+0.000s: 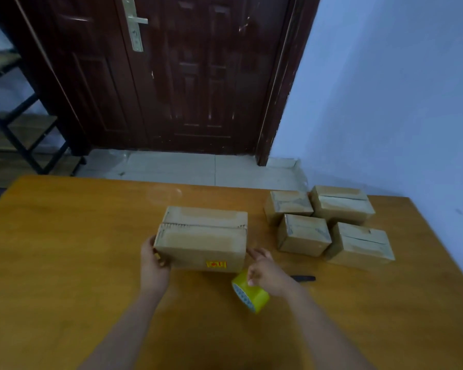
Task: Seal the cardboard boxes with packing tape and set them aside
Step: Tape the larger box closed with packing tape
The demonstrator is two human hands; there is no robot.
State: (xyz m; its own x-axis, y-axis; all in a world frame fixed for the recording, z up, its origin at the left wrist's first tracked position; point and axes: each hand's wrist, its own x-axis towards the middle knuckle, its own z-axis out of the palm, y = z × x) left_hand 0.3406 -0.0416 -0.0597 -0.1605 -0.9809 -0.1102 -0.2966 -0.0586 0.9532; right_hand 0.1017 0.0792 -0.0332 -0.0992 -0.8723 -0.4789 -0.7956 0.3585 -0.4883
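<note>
Head view shows the left hand (153,259) bracing the untaped brown cardboard box (202,237) while the right hand (265,272) pinches the yellow packing-tape roll (249,292) just beside it, so taping looks ready to begin, and next the tape end must reach the box's seam.

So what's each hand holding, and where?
Left hand: large brown cardboard box, at its left end. Right hand: yellow packing tape roll, by its upper rim.

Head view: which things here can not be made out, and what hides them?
- Yellow label on the big box: its print is too small and blurred to read.
- Black object on the table: part hidden behind the right hand, kind unclear.
- Tape roll: the hand covers its top, so no loose end shows.
- Left hand: its fingers are hidden behind the box's end.
</note>
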